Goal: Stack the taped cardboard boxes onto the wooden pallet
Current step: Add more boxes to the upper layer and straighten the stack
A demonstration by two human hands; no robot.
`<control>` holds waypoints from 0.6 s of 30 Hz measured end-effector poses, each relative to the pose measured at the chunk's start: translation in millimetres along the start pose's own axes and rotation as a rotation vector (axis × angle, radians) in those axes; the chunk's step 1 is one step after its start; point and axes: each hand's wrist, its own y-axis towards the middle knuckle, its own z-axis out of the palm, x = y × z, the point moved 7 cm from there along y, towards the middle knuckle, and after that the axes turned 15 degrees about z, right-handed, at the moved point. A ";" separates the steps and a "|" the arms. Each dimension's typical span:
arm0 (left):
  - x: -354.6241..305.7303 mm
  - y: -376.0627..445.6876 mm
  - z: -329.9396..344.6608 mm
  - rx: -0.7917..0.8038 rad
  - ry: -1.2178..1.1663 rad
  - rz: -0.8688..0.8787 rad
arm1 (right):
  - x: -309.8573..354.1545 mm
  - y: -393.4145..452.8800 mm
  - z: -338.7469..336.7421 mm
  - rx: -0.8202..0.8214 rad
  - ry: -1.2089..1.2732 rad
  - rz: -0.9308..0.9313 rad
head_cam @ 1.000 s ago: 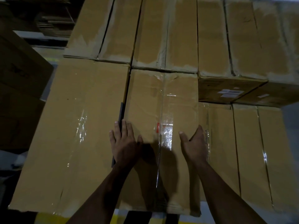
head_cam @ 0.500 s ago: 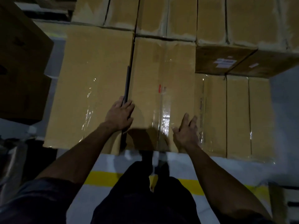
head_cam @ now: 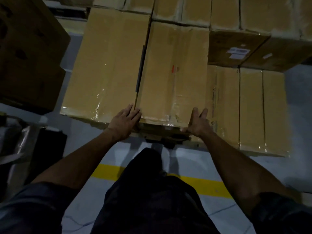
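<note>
To my far left a stack of dark cartons [head_cam: 28, 53] stands apart from the load, and a plastic-wrapped bundle [head_cam: 15, 142] sits low beside my leg. Next comes the left taped box [head_cam: 108, 65], lying flat and touching the one I am working on along a dark seam.

My left hand [head_cam: 125, 123] rests on the near left corner of the middle box [head_cam: 175, 73], fingers straight and spread, pressing and not clamping. My right hand [head_cam: 198, 123] lies against the near right corner, fingers extended up the side, likewise pinching nothing. The box sits on top of the stack, level with its left neighbour. I cannot see the wooden pallet; the load hides it.

I judge the step to be squaring this box into line. I should push evenly with both palms, low on the corners, so it slides straight without twisting.

To the right, lower boxes [head_cam: 249, 107] leave a drop, so I must not overshoot sideways. Behind stands a higher row [head_cam: 236, 12], limiting forward travel. A yellow floor line [head_cam: 109, 172] runs under me.
</note>
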 end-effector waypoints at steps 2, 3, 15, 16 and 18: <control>-0.5 1.1 -6.1 -0.039 0.035 -0.037 | -1.3 2.7 1.8 -0.030 -0.004 -0.008; -2.2 1.8 -7.6 -0.050 0.054 -0.046 | -3.0 3.7 4.1 -0.045 0.004 -0.006; -3.9 -1.2 -8.6 -0.054 0.074 -0.051 | -11.1 -0.5 9.9 -0.194 -0.045 -0.018; -3.8 -0.9 -9.0 -0.057 0.067 -0.051 | -11.4 -1.5 10.0 -0.199 -0.055 -0.013; -4.7 -0.1 -9.9 -0.062 0.051 -0.051 | -12.2 -3.5 10.3 -0.205 -0.071 -0.012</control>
